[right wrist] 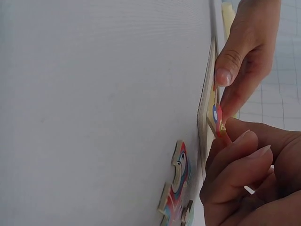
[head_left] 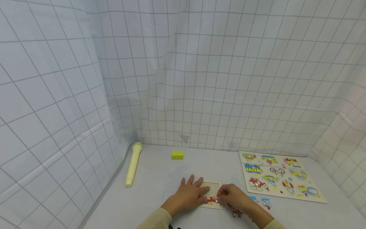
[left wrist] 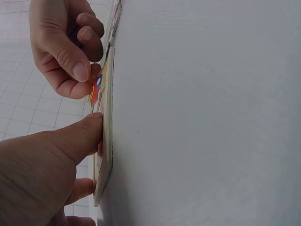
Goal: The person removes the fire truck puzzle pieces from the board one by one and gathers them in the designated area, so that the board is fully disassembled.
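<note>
A small wooden jigsaw tray (head_left: 213,188) lies flat on the table, with red and colourful pieces along its near side. My left hand (head_left: 189,194) spreads its fingers over the tray's left part. In the left wrist view its thumb (left wrist: 87,134) presses the top face. At the tray's near right corner my right hand (head_left: 235,197) pinches a red and yellow jigsaw piece (right wrist: 217,115) with a blue and white wheel between thumb and index finger. This piece is tilted, with one edge raised above the tray. The fingers partly hide it.
Loose jigsaw pieces (head_left: 266,203) lie right of the tray, and a red one (head_left: 236,213) lies below my right hand. A large vehicle puzzle board (head_left: 315,199) stretches across the right. Farther back are a yellow block (head_left: 177,155) and a cream, microphone-shaped stick (head_left: 133,166). Gridded curtains surround the table.
</note>
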### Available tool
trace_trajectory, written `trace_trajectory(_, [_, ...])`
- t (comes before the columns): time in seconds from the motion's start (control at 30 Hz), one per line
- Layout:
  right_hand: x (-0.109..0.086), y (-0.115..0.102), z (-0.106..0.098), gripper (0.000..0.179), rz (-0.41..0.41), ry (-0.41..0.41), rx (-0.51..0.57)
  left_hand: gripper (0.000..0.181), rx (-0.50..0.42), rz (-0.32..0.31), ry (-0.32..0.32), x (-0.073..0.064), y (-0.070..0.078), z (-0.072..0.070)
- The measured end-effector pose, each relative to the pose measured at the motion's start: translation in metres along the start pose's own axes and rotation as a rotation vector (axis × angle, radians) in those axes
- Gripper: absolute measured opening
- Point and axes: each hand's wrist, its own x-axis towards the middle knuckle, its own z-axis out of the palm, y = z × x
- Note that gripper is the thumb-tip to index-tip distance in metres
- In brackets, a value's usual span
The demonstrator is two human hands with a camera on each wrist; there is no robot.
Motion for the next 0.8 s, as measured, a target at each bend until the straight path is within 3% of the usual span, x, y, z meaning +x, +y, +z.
trace_trajectory(0.4, [0.0025,-0.0021,0.0049,0.005,-0.037,0.071,-0.040,0.047,0.007,0.017,0.022,0.0040,-0.0055,0.0082])
trace_trajectory(0.8, [0.0005,-0.0008,0.0033,0.019,-0.022,0.019,-0.002,0.047,0.013,0.016,0.027,0.0033,-0.0046,0.0082])
